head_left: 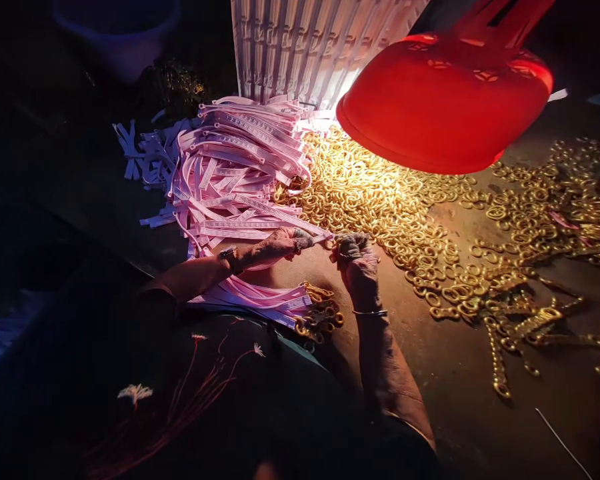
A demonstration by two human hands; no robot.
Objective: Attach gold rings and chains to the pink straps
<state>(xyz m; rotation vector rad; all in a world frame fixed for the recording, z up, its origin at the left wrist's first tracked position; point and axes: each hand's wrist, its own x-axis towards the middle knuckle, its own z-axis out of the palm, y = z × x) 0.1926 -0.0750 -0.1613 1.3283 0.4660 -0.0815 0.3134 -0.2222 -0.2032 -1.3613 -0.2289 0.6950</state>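
My left hand (294, 243) is closed on a narrow pink strap (321, 237), whose end sticks out toward the right. Close beside it, my right hand (355, 252) is closed in a pinch on a small gold ring (330, 244) at the strap's tip. Its fingers partly cover the ring, so how the two join is hard to make out. Behind my left hand lies a big heap of pink straps (240, 157) with printed markings. Nearer my body, a bundle of pink straps (270, 303) has gold ring pieces (323, 313) at its right ends.
A wide pile of gold rings (380, 193) spreads across the table (405, 373) to the right. Over it hangs a red lamp (445, 107), low and bright. A ribbed panel (300, 47) stands at the back. A thin metal rod (563, 441) lies at the lower right.
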